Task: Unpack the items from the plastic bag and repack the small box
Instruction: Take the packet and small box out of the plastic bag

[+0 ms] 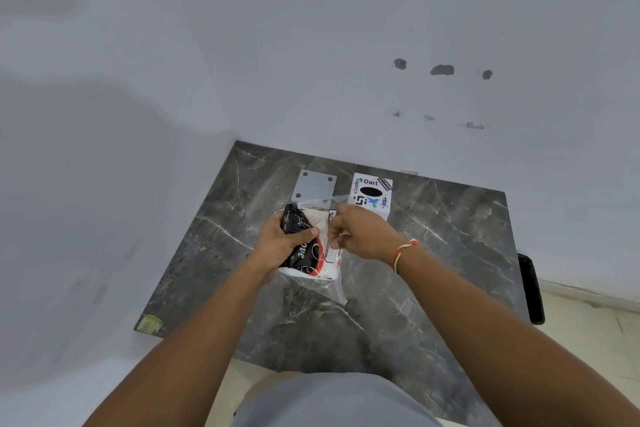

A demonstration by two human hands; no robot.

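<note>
Left hand: the left hand is closed around a black, red and white packet through the clear plastic bag, thumb pressed across the packet's black face, fingers wrapped behind it.
Right hand: the right hand is closed in a pinch on the bag's upper edge, fingers curled inward, just right of the left thumb; a red-and-white thread circles its wrist.
Bag: held above the table between both hands, its loose lower corner hanging below the left hand toward the person.
Packet: inside the bag, tilted, its top end beyond the left fingers.
Box: a small white box with stickers and a dark oval opening stands on the table just beyond the right hand.
Plate: a grey square plate with corner holes lies flat beyond the left hand, beside the box.
Surroundings: dark marbled table set into a pale wall corner.
</note>
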